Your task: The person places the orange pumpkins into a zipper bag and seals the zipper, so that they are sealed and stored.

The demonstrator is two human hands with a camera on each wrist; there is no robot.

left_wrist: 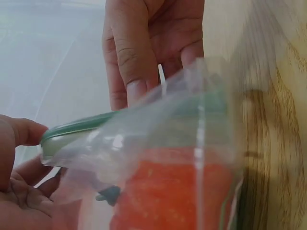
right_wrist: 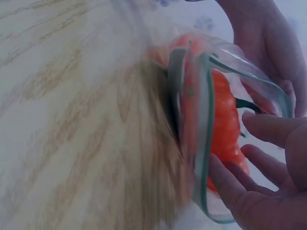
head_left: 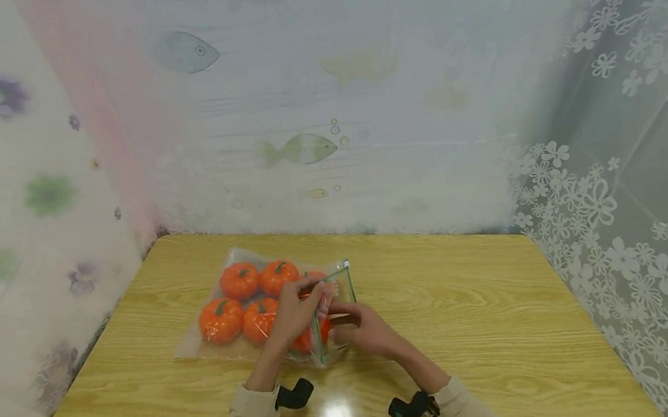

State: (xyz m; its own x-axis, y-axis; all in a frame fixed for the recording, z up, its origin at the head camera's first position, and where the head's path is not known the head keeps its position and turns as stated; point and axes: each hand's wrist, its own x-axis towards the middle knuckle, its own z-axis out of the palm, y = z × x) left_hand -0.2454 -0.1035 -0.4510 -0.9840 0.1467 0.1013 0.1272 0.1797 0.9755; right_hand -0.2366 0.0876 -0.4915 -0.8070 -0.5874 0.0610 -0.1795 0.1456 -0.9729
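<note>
A clear zip bag [head_left: 201,354] with a green seal lies on the table, holding several small orange pumpkins [head_left: 221,320] with green stems. My left hand [head_left: 294,311] reaches over the bag and pinches the upper edge of its mouth, which gapes to the right. At that mouth is my right hand [head_left: 371,332], its thumb and fingers spread apart beside the nearest pumpkin [right_wrist: 224,124]. In the right wrist view the right fingertips [right_wrist: 220,175] reach the opening close to this pumpkin; whether they touch it I cannot tell. The bag film partly covers the pumpkin in the left wrist view.
The wooden table [head_left: 481,316] extends to the right and front of the bag. Behind it hangs a pale curtain [head_left: 418,176] with fish prints, and flowered sheets [head_left: 625,254] border the sides. Black wrist devices [head_left: 408,410] sit at both cuffs.
</note>
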